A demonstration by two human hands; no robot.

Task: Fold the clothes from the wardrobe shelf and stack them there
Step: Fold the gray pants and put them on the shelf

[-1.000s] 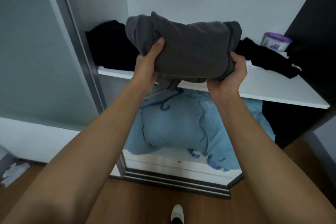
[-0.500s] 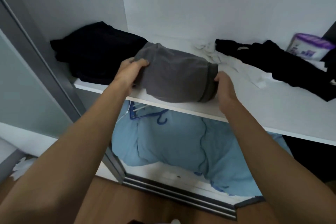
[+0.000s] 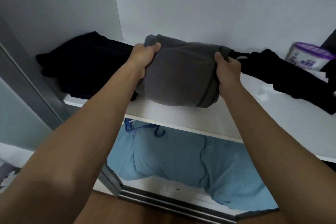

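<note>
So compared to half a second back, the grey bundle (image 3: 178, 78) has gone deeper onto the shelf (image 3: 181, 116). It was sitting right at the front lip, and now its far end is up near the back wall. A second ago it was still in the air in front of the shelf.

The grip has changed too. The left hand (image 3: 145, 54) used to lie over the top, and now its fingers are curled round the far left corner, bunching the cloth. The right hand (image 3: 228, 67) has its thumb and fingers clamped on the right end, where a folded hem band shows.

The fabric looks like soft, thick, matte jersey, folded into a puffy rounded pillow shape rather than a flat square. It rests on the smooth white shelf board.

Just to its left is a black pile (image 3: 87, 63), already folded. The left forearm covers where the two meet, so I can't tell if they touch. To the right a loose black garment (image 3: 283, 71) sprawls unfolded, with some white crumpled scraps (image 3: 263, 92) in front of it and a purple-lidded tub (image 3: 307, 56) behind.

Under the shelf there's rumpled light blue bedding (image 3: 181, 162) and a blue hanger (image 3: 158, 132). A grey sliding door frame (image 3: 27, 82) runs down the left, and there's wood floor (image 3: 145, 211) at the bottom.
</note>
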